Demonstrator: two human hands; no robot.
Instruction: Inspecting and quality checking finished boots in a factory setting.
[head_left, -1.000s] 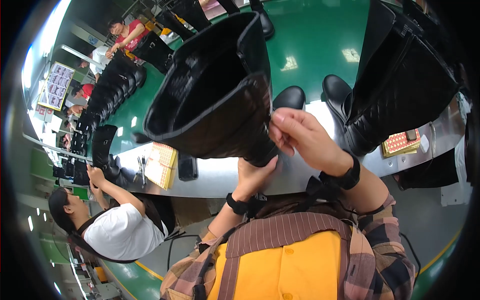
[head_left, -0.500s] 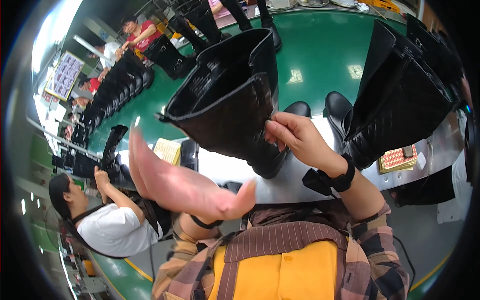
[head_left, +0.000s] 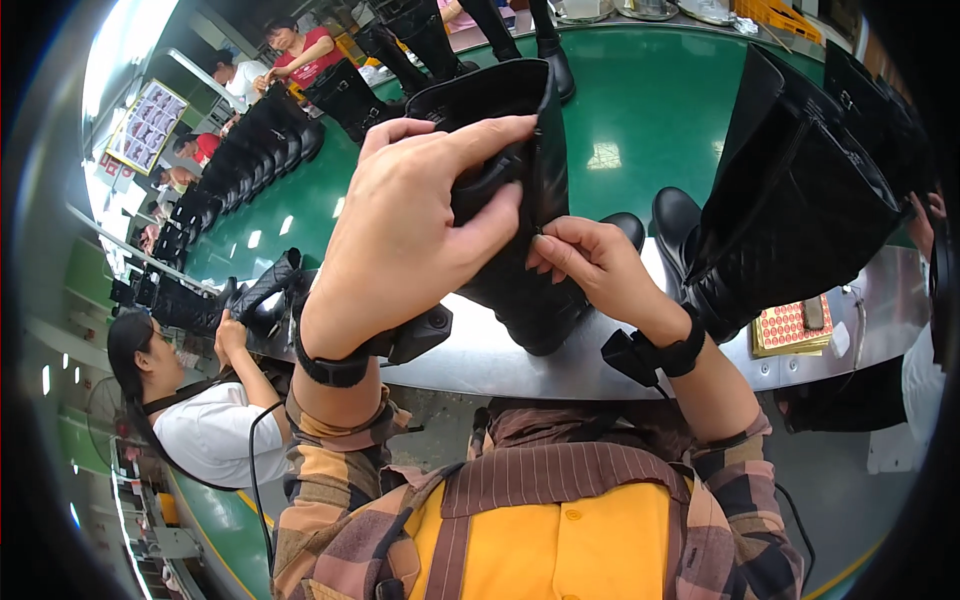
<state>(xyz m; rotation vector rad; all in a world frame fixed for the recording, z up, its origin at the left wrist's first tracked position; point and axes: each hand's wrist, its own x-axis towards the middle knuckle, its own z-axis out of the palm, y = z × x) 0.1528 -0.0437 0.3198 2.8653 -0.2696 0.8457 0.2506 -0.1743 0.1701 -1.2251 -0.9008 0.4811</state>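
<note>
— Green conveyor belt (head_left: 640, 110) runs through a workshop, edged by a metal table (head_left: 560, 360). What's on it?

— Rows of tall black boots. One black boot (head_left: 520, 200) stands upright at the table's near edge, right in front of the person.

— And the hands?

— The left hand (head_left: 410, 230) wraps over the top of the boot's shaft, fingers closed on its rim. The right hand (head_left: 600, 265) pinches the shaft's edge lower down, thumb and fingertips pressed together on the leather.

— Anything beside it?

— A quilted black boot (head_left: 790, 220) leans just to the right, with a red patterned pad (head_left: 795, 325) near it. A seated co-worker (head_left: 200, 420) handles another boot at left.
</note>
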